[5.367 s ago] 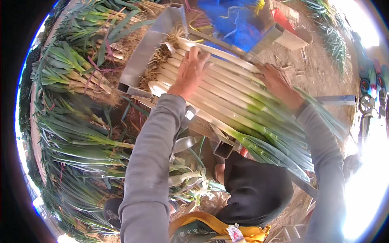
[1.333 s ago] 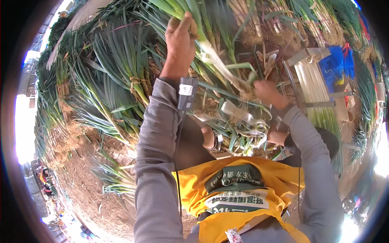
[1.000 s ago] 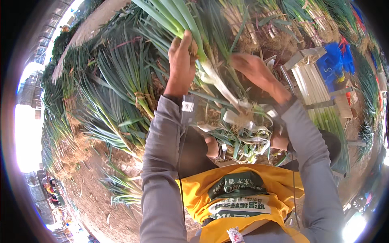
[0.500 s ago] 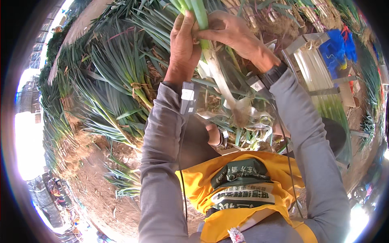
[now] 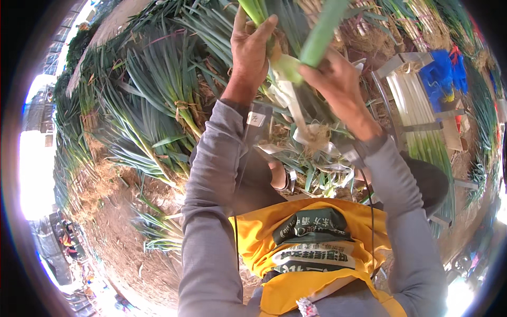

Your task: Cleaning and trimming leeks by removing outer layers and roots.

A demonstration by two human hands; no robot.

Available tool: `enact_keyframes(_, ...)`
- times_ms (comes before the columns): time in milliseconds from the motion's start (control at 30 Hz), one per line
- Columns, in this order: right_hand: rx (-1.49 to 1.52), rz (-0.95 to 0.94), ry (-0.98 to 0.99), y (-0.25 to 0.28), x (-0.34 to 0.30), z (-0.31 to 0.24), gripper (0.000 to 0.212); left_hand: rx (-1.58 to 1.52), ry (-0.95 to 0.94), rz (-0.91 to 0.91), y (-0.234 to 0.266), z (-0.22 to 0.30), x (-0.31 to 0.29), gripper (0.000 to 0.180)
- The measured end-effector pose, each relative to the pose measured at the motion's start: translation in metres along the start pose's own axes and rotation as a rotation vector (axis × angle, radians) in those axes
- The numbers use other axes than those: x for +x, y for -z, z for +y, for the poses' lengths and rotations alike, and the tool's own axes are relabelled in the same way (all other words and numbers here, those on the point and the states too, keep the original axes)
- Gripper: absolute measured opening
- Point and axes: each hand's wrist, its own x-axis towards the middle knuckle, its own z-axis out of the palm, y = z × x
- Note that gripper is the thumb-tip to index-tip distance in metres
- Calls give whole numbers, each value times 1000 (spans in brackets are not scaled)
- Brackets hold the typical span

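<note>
A big green onion (image 5: 298, 110) hangs in front of me, green leaves up and its white stalk slanting down to a root end (image 5: 315, 138). My left hand (image 5: 249, 55) is closed round its leaf end. In my right hand (image 5: 340, 87), slightly blurred, a thick green leaf (image 5: 323, 31) is pinched between thumb and fingers. That leaf stands apart from the other leaves, and its pale base still touches the stalk. Peeled leaves and scraps (image 5: 330, 177) lie below, between my legs.
Heaped green onions (image 5: 158, 79) cover the ground at left, with a small bunch (image 5: 161, 227) nearer me. At right, a metal rack (image 5: 406, 61) holds cleaned white stalks (image 5: 411, 95) beside blue plastic (image 5: 441, 74). Tied bundles (image 5: 417, 21) lie at the far right.
My right hand has moved right and down, pulling a leaf away from the green onion. My left hand has shifted slightly right, still on the leaves.
</note>
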Motion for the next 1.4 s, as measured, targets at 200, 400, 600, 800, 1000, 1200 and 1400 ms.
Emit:
enact_keyframes(200,-141,-65,-321,15,-80,81,33,-10,-142,102,38,18,5,27)
enact_keyframes(400,-624,-359,-173,45,-179,234,40,-129,-183,38,29,18,13,44)
enact_keyframes(600,-209,-47,159,-34,-12,33,28,-158,-126,59,28,30,10,28)
enact_keyframes(800,-268,-83,181,-52,16,29,23,-60,-188,102,23,23,15,28)
enact_keyframes(1000,-84,121,-84,-17,6,66,22,-66,-207,87,31,30,15,32)
enact_keyframes(1200,354,-122,-185,2,-27,31,25,-147,-216,221,43,45,13,38)
enact_keyframes(1400,-841,-637,-249,47,-136,165,31,-115,-273,131,49,53,23,36)
